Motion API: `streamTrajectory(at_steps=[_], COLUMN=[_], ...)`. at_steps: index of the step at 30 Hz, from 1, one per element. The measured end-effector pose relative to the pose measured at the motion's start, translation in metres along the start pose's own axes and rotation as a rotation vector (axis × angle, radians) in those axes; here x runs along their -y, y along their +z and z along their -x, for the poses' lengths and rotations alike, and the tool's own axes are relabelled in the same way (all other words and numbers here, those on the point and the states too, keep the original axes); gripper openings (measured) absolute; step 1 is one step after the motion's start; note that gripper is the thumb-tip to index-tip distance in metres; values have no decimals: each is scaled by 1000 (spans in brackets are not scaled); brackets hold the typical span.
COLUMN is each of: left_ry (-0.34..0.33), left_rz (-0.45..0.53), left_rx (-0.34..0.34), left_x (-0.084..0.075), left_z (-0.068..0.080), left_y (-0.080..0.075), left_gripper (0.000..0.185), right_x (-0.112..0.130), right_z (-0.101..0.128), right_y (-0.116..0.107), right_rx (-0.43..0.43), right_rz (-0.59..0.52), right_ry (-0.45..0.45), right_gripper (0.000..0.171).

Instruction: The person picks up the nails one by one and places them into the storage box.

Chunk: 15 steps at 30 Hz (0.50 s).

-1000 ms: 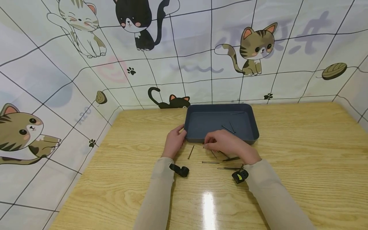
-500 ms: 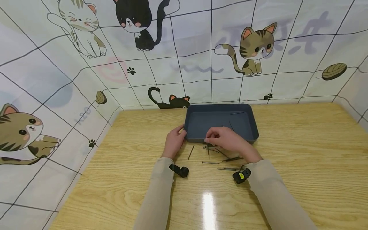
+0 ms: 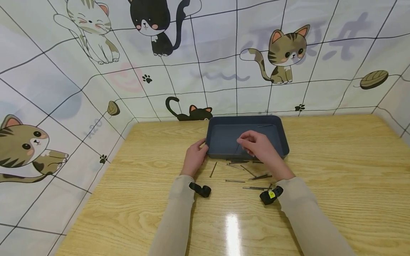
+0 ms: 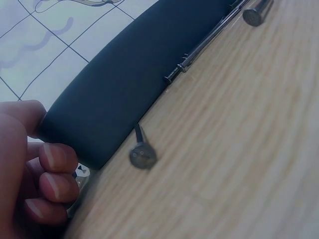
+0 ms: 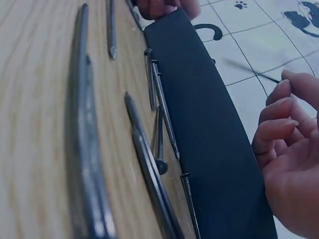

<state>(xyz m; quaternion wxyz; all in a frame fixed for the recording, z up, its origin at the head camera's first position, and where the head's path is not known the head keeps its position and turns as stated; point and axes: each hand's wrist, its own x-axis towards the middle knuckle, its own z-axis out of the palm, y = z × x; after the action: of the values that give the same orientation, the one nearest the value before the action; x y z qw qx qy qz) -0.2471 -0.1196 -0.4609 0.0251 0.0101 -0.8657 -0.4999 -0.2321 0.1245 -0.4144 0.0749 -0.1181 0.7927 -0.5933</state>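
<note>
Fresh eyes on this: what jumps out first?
Probably the cartoon cats on the wall behind the table. Next, the dark tray at the table's far side, the left hand at its near left corner and the right hand pinching a nail over it. Loose nails lie in front.

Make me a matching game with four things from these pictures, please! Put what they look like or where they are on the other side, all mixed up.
Things:
1. Tray
2. Right hand
3. Nails outside the tray
4. Left hand

Places and states:
A. Lying on the wood-grain table
B. Gripping the tray at its left end
C. Blue-grey, with raised sides
D. Pinching a single nail over the tray

Right pairs: 1-C, 2-D, 3-A, 4-B
</note>
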Motion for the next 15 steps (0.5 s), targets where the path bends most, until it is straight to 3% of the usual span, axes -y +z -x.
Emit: streamTrajectory(at_steps=[5,8,11,15], left_ry=[4,4,4,1], left_rz=[-11,-14,-10,-8], left_rx=[-3,-5,-9,-12], left_x=[-1,0,-1,-1], left_z=[-1,-1,-1,0], left_y=[0,1,1,0], left_gripper=[43,42,41,41], right_x=[-5,-8,-10,-13], right_z=[-2,-3,-4,-5], right_y=[-7,-10,-10,-10], right_rx=[-71,-81,-77,-74], right_rz=[-162,-201,-162,15], right_ry=[-23,-25,-23,-42], right_gripper=[41,40,41,38])
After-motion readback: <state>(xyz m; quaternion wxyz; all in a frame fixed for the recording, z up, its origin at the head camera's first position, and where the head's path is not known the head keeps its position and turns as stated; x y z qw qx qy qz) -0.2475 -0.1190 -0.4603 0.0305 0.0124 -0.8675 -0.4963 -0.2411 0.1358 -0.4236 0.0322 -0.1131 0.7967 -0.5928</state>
